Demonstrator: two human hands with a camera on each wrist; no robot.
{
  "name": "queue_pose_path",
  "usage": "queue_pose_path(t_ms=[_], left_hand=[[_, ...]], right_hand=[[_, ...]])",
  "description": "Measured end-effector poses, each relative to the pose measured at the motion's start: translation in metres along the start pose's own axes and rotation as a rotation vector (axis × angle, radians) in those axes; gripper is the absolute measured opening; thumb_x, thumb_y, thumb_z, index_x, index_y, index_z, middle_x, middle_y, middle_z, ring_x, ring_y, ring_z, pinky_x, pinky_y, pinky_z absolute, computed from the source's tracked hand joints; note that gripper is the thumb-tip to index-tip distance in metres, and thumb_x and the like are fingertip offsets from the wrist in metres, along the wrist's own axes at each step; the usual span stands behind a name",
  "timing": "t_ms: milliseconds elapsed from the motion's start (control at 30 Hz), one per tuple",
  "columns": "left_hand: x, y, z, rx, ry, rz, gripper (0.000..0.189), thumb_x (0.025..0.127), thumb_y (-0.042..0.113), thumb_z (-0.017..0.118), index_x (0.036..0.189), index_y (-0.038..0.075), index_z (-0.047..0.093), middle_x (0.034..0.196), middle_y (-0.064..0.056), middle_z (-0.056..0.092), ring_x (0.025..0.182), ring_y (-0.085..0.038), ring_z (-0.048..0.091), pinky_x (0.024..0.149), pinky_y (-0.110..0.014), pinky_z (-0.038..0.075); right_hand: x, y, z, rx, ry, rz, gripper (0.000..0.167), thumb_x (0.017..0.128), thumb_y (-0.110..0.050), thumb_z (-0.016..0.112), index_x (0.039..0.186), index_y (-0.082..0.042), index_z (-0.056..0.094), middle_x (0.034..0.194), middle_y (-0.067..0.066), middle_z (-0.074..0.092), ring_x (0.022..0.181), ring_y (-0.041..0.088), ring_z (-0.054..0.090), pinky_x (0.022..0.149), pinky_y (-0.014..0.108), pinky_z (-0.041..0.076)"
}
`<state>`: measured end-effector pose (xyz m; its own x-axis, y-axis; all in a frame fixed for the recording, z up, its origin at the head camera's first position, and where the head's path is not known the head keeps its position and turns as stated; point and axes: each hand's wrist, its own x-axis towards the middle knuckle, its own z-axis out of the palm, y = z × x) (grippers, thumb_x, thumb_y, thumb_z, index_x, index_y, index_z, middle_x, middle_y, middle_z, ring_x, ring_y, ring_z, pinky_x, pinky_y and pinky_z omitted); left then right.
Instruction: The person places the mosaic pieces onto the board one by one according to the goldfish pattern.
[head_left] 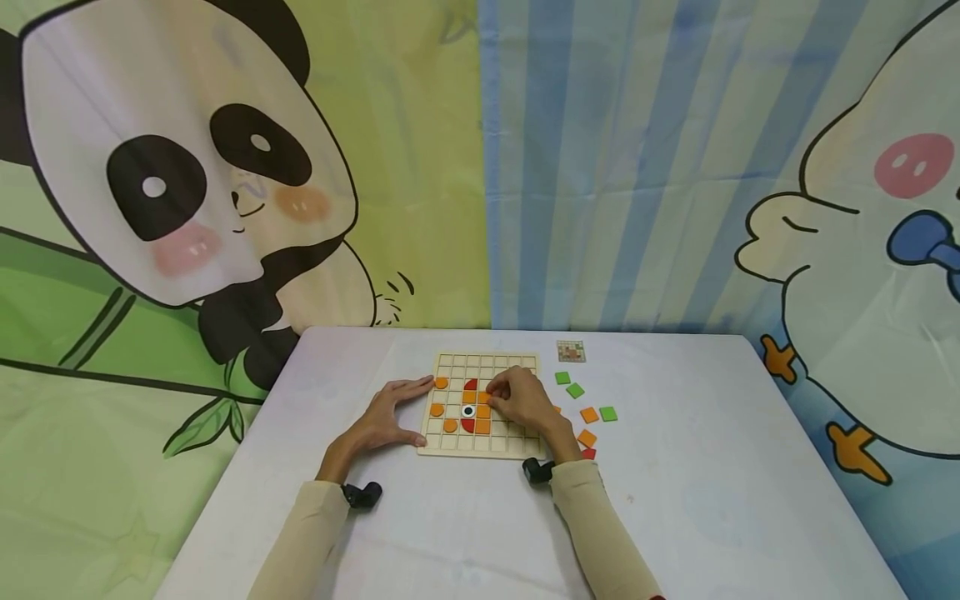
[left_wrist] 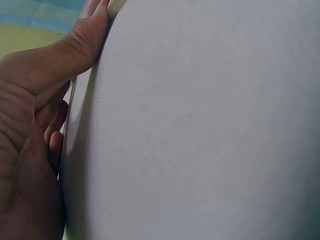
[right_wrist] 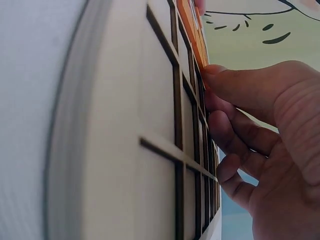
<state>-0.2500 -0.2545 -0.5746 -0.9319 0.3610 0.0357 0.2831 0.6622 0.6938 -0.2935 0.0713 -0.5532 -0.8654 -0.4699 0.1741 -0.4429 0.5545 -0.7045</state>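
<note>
A wooden grid board (head_left: 480, 451) lies on the table with orange and red pieces and an eye disc (head_left: 468, 411) in its cells. My left hand (head_left: 384, 419) rests at the board's left side, fingers extended near the upper part and thumb at the lower corner. In the left wrist view, the thumb (left_wrist: 75, 50) reaches along the board's edge. Over the middle of the board, my right hand (head_left: 521, 398) pinches an orange square tile (head_left: 483, 398) beside other orange tiles. The right wrist view shows the thumb tip against orange; the index fingertip is partly hidden.
Right of the board lie loose green tiles (head_left: 575, 390), orange tiles (head_left: 589, 414) and a red piece (head_left: 588, 454), partly behind the right wrist. A small patterned card (head_left: 571, 351) sits at the back. Printed curtains (head_left: 420, 167) stand behind the white table (head_left: 450, 533).
</note>
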Motion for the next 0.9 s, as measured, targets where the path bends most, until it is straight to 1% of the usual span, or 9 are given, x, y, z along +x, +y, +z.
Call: queue_pose_path(t_ms=[100, 200, 267, 400, 533, 667, 800, 900], left_hand=[[0.000, 0.002, 0.000, -0.004, 0.000, -0.003, 0.111, 0.070, 0.039, 0.104, 0.165, 0.019, 0.051, 0.176, -0.002, 0.044, 0.159, -0.045, 0.034, 0.126, -0.080, 0.024], [0.000, 0.002, 0.000, -0.007, -0.001, -0.007, 0.111, 0.069, 0.039, 0.104, 0.165, 0.020, 0.051, 0.176, -0.001, 0.044, 0.159, -0.045, 0.034, 0.126, -0.080, 0.025], [0.000, 0.002, 0.000, -0.009, -0.003, -0.009, 0.111, 0.069, 0.039, 0.104, 0.165, 0.021, 0.051, 0.176, -0.001, 0.044, 0.159, -0.045, 0.034, 0.126, -0.080, 0.024], [0.001, 0.000, -0.001, -0.012, -0.009, -0.005, 0.111, 0.069, 0.040, 0.105, 0.164, 0.021, 0.051, 0.176, 0.000, 0.044, 0.159, -0.044, 0.034, 0.126, -0.080, 0.024], [0.000, -0.001, 0.000, 0.006, -0.005, 0.004, 0.111, 0.069, 0.040, 0.104, 0.165, 0.020, 0.051, 0.176, -0.002, 0.044, 0.158, -0.045, 0.035, 0.125, -0.080, 0.026], [0.000, 0.000, 0.001, 0.014, -0.010, -0.003, 0.111, 0.070, 0.041, 0.104, 0.165, 0.019, 0.050, 0.176, -0.003, 0.043, 0.158, -0.045, 0.034, 0.125, -0.080, 0.026], [0.000, 0.000, 0.001, 0.006, -0.018, -0.019, 0.112, 0.070, 0.040, 0.104, 0.166, 0.021, 0.049, 0.177, -0.001, 0.042, 0.160, -0.044, 0.033, 0.126, -0.079, 0.023], [0.000, -0.001, 0.000, 0.005, -0.014, -0.016, 0.112, 0.069, 0.039, 0.105, 0.166, 0.023, 0.049, 0.177, 0.001, 0.042, 0.160, -0.043, 0.033, 0.127, -0.079, 0.023]], right_hand=[[0.000, 0.000, 0.000, -0.001, 0.001, -0.005, 0.011, 0.096, -0.006, 0.081, 0.106, -0.003, 0.085, 0.089, 0.003, 0.080, 0.075, 0.009, 0.066, 0.071, 0.026, 0.057], [-0.002, -0.001, -0.003, 0.020, -0.002, 0.003, 0.014, 0.097, -0.006, 0.080, 0.109, -0.002, 0.085, 0.095, 0.005, 0.082, 0.079, 0.010, 0.068, 0.075, 0.028, 0.059], [-0.003, -0.001, -0.006, 0.032, -0.003, 0.019, 0.016, 0.097, -0.007, 0.080, 0.112, -0.002, 0.085, 0.097, 0.005, 0.082, 0.081, 0.010, 0.068, 0.077, 0.028, 0.060], [-0.008, -0.001, -0.013, 0.034, 0.009, 0.022, 0.020, 0.096, -0.009, 0.081, 0.114, -0.001, 0.084, 0.099, 0.007, 0.082, 0.083, 0.011, 0.068, 0.080, 0.030, 0.061], [-0.015, 0.002, -0.025, 0.036, 0.024, 0.031, 0.021, 0.096, -0.008, 0.082, 0.114, 0.002, 0.083, 0.097, 0.008, 0.082, 0.082, 0.012, 0.068, 0.077, 0.028, 0.059], [-0.024, 0.007, -0.037, 0.043, 0.028, 0.060, 0.020, 0.094, -0.006, 0.083, 0.111, 0.004, 0.083, 0.093, 0.009, 0.080, 0.080, 0.014, 0.067, 0.074, 0.027, 0.058], [-0.031, 0.013, -0.049, 0.047, 0.010, 0.098, 0.018, 0.093, -0.006, 0.086, 0.108, 0.003, 0.083, 0.090, 0.007, 0.079, 0.078, 0.014, 0.066, 0.073, 0.026, 0.057], [-0.036, 0.019, -0.059, 0.054, 0.002, 0.128, 0.019, 0.091, -0.007, 0.088, 0.106, 0.003, 0.083, 0.089, 0.007, 0.078, 0.078, 0.014, 0.066, 0.071, 0.026, 0.057]])
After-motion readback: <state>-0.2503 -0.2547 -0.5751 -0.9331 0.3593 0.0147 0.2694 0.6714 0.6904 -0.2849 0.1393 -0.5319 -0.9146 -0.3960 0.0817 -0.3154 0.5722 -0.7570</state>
